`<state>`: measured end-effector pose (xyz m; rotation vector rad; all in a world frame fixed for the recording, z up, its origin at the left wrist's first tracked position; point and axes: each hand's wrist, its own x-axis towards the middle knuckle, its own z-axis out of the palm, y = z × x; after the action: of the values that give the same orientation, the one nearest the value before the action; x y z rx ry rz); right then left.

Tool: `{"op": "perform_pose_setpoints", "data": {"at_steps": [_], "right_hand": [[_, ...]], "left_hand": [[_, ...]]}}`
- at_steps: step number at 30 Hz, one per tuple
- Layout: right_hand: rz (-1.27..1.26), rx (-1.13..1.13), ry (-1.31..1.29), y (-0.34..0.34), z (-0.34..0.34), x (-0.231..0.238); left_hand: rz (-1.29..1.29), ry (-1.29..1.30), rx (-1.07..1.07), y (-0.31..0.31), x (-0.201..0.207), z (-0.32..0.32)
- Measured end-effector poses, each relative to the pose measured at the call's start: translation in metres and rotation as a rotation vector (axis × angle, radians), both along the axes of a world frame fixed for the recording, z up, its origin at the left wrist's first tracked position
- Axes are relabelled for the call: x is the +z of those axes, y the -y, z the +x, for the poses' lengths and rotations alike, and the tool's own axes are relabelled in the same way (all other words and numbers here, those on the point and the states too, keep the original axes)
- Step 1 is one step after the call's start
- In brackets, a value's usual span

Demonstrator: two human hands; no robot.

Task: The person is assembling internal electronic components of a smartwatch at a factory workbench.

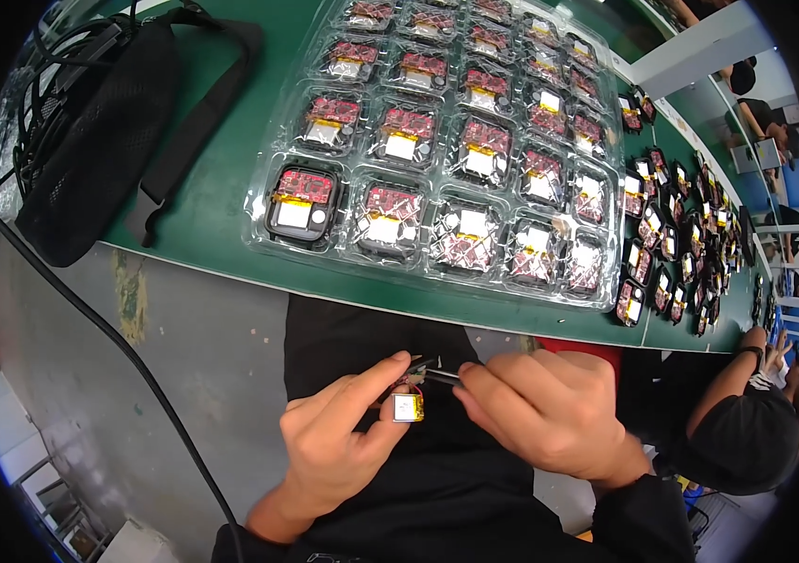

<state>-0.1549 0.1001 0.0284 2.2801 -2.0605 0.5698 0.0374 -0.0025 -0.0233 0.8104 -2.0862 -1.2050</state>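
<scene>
Sm. sq. batt. (405, 407), silver-white w/ yellow tape at R edge, is held w/ flat face up, just below a dark, partly hidden pc. (424, 363), toward which a slim metal tool (443, 377) is pointed approx. horiz. from R.

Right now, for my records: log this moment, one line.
left hand: holding battery; right hand: holding metal tool; plastic tray: on green table

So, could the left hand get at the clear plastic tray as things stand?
Probably not freely: the left hand is holding a small white-and-yellow part. Otherwise, nothing seems to block its way up to the clear plastic tray.
</scene>
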Motion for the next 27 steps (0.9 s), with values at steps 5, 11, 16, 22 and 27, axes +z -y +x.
{"op": "perform_pose_setpoints", "data": {"at_steps": [5,11,16,22,27], "right_hand": [[0.007,0.042,0.014,-0.0016,-0.0068,0.0000],[0.059,0.119,0.011,-0.0040,-0.0046,-0.0001],[-0.027,0.041,-0.005,-0.0006,-0.0093,-0.0019],[-0.053,0.021,0.005,0.0015,-0.0082,0.0002],[-0.044,0.035,-0.017,0.0039,-0.0091,-0.0017]], "left_hand": [[0.063,-0.022,0.003,-0.0024,0.0017,-0.0029],[0.103,0.003,0.018,-0.0034,0.0034,0.0000],[0.072,0.000,-0.004,-0.0013,0.0040,-0.0027],[0.099,-0.006,0.050,-0.0002,0.0046,-0.0028],[0.085,-0.004,0.020,0.0004,0.0039,-0.0041]]}}
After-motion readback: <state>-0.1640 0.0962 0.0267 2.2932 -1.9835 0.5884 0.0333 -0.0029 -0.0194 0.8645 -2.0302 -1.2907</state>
